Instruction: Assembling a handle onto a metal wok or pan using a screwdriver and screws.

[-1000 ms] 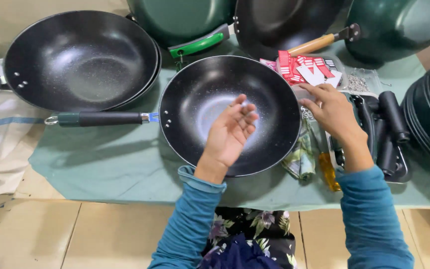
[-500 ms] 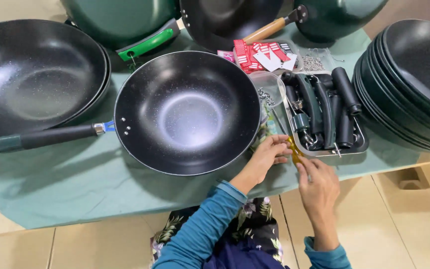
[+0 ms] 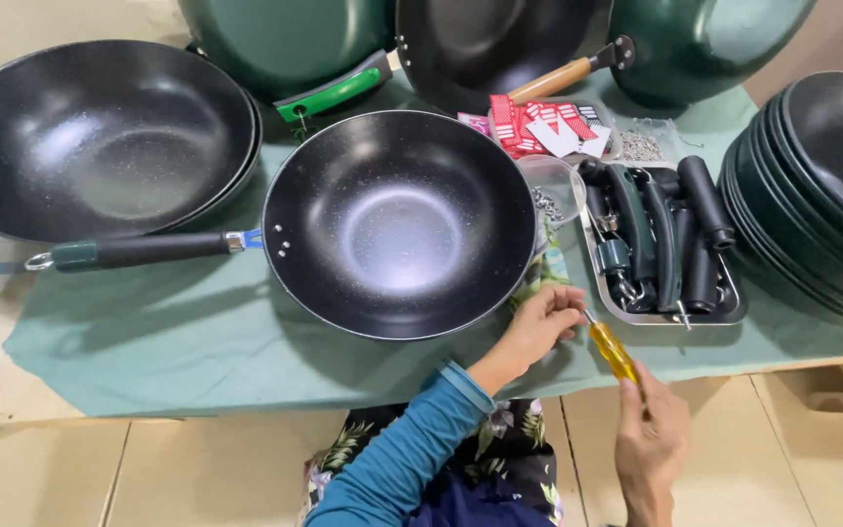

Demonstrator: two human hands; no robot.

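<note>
Woks crowd the green cloth (image 3: 197,342) on the worktop: far left a stacked black pair (image 3: 100,137), then a long dark handle (image 3: 139,251) leading into the middle black wok (image 3: 397,224), which sits near the front edge. Just right of its rim the left hand (image 3: 539,327) rests on the cloth, fingers curled and pinching the metal shank of a yellow-handled screwdriver (image 3: 612,349). The forearm in its blue sleeve (image 3: 412,449) angles up from below. The right hand (image 3: 654,439) comes from the bottom edge with fingers closed around the lower end of the yellow grip, tool slanting up-left. Judging by this, a steady left-hand pinch would guide the tip best — the right should turn, not push. Further right lie a metal tray (image 3: 729,312) of black handles and a stack of dark pans (image 3: 822,195).
</note>
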